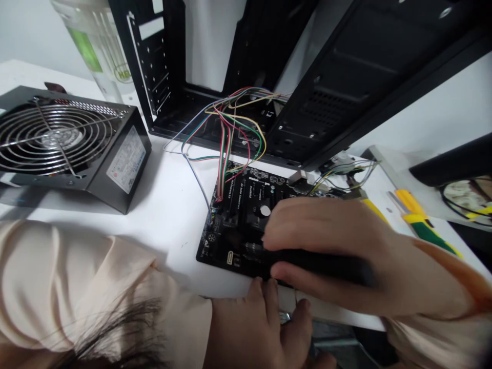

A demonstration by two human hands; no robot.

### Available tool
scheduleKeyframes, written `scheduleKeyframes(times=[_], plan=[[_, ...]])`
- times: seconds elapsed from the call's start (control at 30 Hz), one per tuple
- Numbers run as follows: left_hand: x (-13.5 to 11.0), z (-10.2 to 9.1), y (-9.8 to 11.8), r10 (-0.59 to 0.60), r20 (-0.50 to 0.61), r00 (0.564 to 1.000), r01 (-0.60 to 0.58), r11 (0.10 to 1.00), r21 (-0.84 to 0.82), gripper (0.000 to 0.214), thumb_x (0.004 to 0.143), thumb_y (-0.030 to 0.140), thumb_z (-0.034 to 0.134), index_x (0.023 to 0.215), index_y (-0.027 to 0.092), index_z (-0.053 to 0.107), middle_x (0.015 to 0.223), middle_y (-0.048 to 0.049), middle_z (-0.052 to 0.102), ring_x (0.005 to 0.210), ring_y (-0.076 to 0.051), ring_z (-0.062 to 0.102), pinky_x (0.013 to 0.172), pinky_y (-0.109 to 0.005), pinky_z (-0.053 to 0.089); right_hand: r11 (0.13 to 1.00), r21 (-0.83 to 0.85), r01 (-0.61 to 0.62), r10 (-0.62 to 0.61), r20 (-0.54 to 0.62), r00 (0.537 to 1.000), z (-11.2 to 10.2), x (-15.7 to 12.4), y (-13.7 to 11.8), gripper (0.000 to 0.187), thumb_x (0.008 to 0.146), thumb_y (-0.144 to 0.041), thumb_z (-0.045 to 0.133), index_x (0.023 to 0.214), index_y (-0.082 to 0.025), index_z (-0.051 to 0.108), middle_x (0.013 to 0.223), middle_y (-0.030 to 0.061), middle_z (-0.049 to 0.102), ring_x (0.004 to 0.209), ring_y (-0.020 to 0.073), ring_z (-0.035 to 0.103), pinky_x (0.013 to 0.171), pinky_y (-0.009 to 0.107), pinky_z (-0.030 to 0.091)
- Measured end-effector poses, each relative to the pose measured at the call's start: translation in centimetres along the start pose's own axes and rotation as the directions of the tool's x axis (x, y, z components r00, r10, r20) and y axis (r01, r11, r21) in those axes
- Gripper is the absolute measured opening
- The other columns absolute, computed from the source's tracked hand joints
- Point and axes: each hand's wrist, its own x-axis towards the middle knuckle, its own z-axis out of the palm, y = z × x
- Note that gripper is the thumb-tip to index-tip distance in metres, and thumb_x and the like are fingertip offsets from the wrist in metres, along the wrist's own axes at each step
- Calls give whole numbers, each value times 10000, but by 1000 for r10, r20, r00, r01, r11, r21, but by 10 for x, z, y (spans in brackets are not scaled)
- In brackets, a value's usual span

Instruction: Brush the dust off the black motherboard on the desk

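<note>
A black motherboard (238, 215) lies flat on the white table (169, 205), with coloured wires (230, 128) running from it to an open black computer case (307, 102) behind. My right hand (338, 251) is over the board's right part, fingers wrapped round a long black object (326, 264) that I cannot name. My left hand (261, 328) rests at the table's near edge just below the board, fingers curled, touching the board's front edge; what it holds, if anything, is hidden.
A black power supply with a round fan grille (65, 143) sits at the left. A clear plastic bottle (100, 46) stands behind it. A yellow-and-green screwdriver (423, 220) lies at the right, with more wires (346, 174) near the board's far corner.
</note>
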Motion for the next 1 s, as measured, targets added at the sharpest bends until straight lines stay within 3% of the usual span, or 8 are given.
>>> scheduleKeyframes(times=[0.13, 0.3, 0.37, 0.5, 0.63, 0.73, 0.9, 1.0], plan=[[-1, -1, -1, 4, -17, 1000, -4, 1000, -8, 283, 776, 456, 577, 927, 232, 661, 776, -116, 739, 579, -298, 679, 363, -382, 511, 999, -4, -41, 40, -119, 992, -1, 0, 3, 53, 860, -150, 611, 898, -172, 580, 850, 21, 666, 803, 114, 621, 722, 227, 499], [0, -9, -9, 138, 90, 986, -137, 990, -19, 271, 843, 345, 498, 997, 195, 663, 797, -113, 742, 587, -285, 687, 328, -353, 496, 988, 135, -76, 68, 60, 996, -3, 1, 3, 84, 882, -157, 578, 798, -146, 579, 695, -4, 603, 641, 71, 538, 601, 188, 426], [3, -11, -11, 166, 117, 979, -164, 986, -25, 280, 873, 306, 443, 1001, 187, 662, 812, -118, 743, 612, -289, 698, 310, -346, 485, 981, 170, -98, 98, 7, 995, -4, 1, 3, 142, 891, -195, 577, 757, -148, 570, 676, -6, 594, 617, 63, 521, 578, 181, 408], [3, -7, -10, 124, 49, 991, -122, 992, -29, 252, 870, 306, 445, 947, 187, 654, 785, -125, 739, 578, -282, 686, 301, -336, 467, 991, 18, -134, 135, -92, 986, -4, 1, 5, 166, 886, -238, 606, 755, -139, 576, 702, -4, 605, 643, 59, 522, 608, 175, 403], [-2, 1, -8, 148, -34, 988, -149, 988, -39, 239, 808, 330, 554, 976, 184, 641, 772, -131, 735, 572, -292, 676, 362, -360, 505, 969, 156, -192, 187, 48, 981, -3, 1, 7, 248, 894, -291, 593, 696, -145, 562, 551, -61, 513, 482, 23, 400, 459, 143, 327], [-1, -1, -12, 164, -12, 986, -164, 986, -26, 236, 813, 335, 558, 966, 184, 654, 777, -109, 738, 581, -287, 679, 381, -372, 522, 965, 146, -220, 229, -48, 972, -2, 0, 8, 205, 897, -292, 598, 755, -144, 612, 592, -48, 579, 502, 22, 459, 493, 137, 358], [5, -11, -22, 463, 145, 874, -460, 886, -59, 174, 876, 262, 524, 961, 254, 675, 1022, 38, 734, 761, -234, 719, 516, -366, 607, 956, 188, -224, 214, 73, 974, -4, -2, 8, 207, 892, -282, 586, 744, -151, 646, 619, -27, 615, 510, 42, 497, 500, 157, 377], [4, -11, -24, 398, 139, 907, -399, 917, -27, 221, 894, 271, 483, 997, 218, 671, 947, -34, 747, 722, -241, 716, 474, -349, 588, 931, 282, -231, 220, 70, 973, -9, -2, 9, 260, 933, -357, 523, 816, -160, 648, 641, -22, 615, 526, 59, 512, 478, 165, 379]])
